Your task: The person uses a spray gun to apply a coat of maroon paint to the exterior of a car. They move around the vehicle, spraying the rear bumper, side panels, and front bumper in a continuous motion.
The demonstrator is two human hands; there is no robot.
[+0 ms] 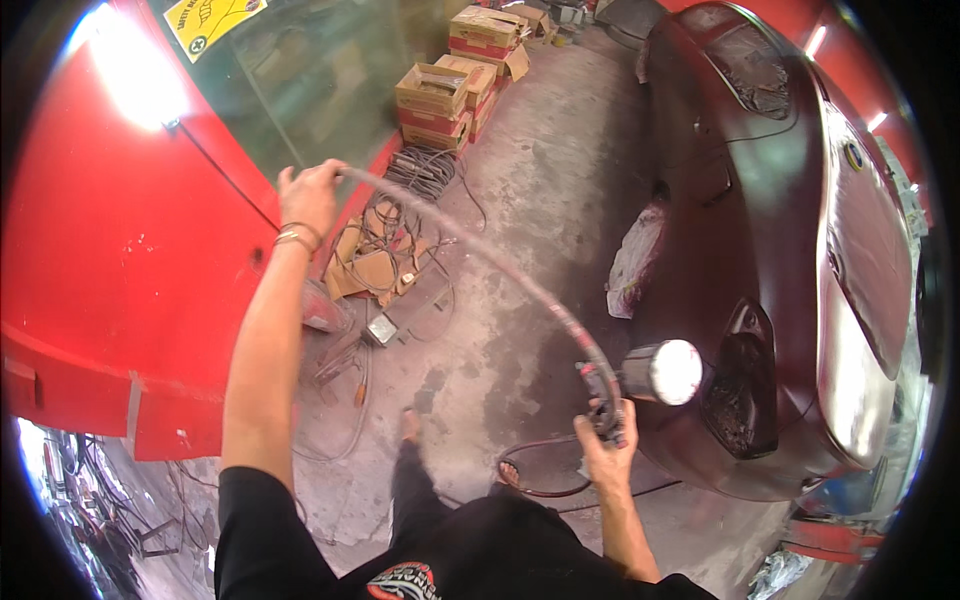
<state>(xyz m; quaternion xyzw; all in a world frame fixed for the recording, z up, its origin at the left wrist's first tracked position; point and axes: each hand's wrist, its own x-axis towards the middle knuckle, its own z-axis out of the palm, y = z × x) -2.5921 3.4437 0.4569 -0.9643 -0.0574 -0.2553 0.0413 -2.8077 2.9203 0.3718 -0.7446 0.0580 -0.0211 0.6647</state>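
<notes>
A: How far along is the spraying?

B: The right hand (603,447) grips a spray gun (640,378) just beside a dark red car body (800,250), already glossy. The left hand (310,195) holds the air hose (480,252) aloft.

A: The room?

B: A stained concrete floor (540,200), cardboard boxes (440,100), and a red wall (120,260).

Stacked brown cardboard boxes with red bands (440,100) stand along the floor's far edge; a yellow rectangular sign (212,18) hangs on the green glass panel.
</notes>
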